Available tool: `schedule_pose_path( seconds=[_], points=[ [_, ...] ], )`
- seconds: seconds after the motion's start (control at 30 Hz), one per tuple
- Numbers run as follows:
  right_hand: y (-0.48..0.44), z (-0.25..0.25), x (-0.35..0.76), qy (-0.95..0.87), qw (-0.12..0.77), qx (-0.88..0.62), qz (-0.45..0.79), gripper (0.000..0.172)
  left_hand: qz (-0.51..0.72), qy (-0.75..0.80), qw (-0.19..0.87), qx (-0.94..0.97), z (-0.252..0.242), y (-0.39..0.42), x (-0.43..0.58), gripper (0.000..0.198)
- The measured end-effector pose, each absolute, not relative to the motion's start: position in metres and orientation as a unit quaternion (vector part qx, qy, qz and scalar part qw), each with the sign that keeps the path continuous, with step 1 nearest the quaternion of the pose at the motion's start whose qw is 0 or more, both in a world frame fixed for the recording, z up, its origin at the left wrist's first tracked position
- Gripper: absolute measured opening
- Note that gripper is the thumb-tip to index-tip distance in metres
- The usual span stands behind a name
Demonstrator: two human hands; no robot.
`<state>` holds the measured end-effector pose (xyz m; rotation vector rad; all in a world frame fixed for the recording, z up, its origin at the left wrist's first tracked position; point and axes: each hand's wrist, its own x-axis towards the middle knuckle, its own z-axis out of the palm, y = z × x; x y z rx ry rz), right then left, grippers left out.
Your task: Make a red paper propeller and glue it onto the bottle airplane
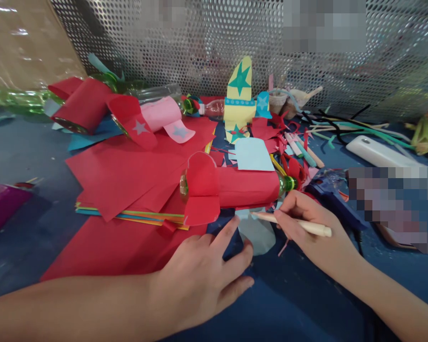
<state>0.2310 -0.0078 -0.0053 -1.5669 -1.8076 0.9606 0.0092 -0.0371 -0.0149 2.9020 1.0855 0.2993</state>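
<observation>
Head view: right hand (323,247)?

I read its grip clamped on the cream marker (313,227), tip at the grey-blue paper (262,240) beside the red-wrapped bottle (249,187) on the tabletop (299,297).

Left hand (203,273)?

I read grip apart, fingers (225,237) spread at the paper's left edge.

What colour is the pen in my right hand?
The pen is pale cream, pinker toward its tip; the head view shows it best.

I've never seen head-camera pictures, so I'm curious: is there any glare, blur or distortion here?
Head view: bright glints on the green bottle at far left; head view: softness toward the side edges, where things seem stretched; head view: pixel blocks masking patches at top and right, while the pen in the right hand shows fairly clearly.
</observation>
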Motion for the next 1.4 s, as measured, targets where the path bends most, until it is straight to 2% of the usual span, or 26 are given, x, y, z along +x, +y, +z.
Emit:
schedule_pose_path(
  seconds=[1.4],
  points=[
    [-0.0071,-0.0042,0.2305,-0.676,0.275,-0.579,0.365,0.02,0.098,0.344,0.017,0.934,-0.0133,-0.0352,0.0111,0.034]
  ],
)
